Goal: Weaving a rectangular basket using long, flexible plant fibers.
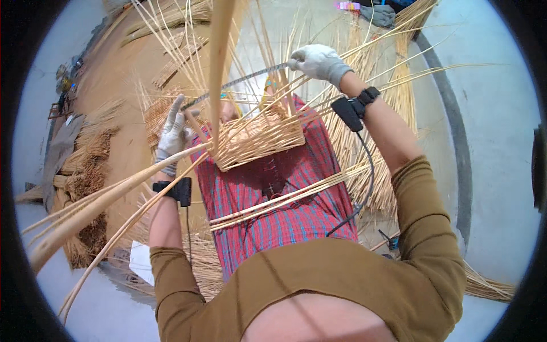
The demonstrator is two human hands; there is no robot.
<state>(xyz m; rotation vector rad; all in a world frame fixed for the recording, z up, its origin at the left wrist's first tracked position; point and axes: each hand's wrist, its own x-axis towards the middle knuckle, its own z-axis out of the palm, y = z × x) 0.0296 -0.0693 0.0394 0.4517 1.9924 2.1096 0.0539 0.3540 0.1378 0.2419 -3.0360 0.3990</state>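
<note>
A half-woven basket of pale cane rests on my lap, over a red plaid cloth. Long loose cane stakes fan out from it toward the left, the top and the right. A thin grey metal band arcs across the basket's far side. My right hand, in a white glove, grips the right end of that band. My left hand, also gloved, is closed around the band's left end and some cane stakes at the basket's left edge. Both wrists carry black strapped devices.
Bundles of cane and straw lie on the brown floor at the left and more cane at the right. A white sheet lies by my left elbow. A grey curved strip runs along the pale floor at right.
</note>
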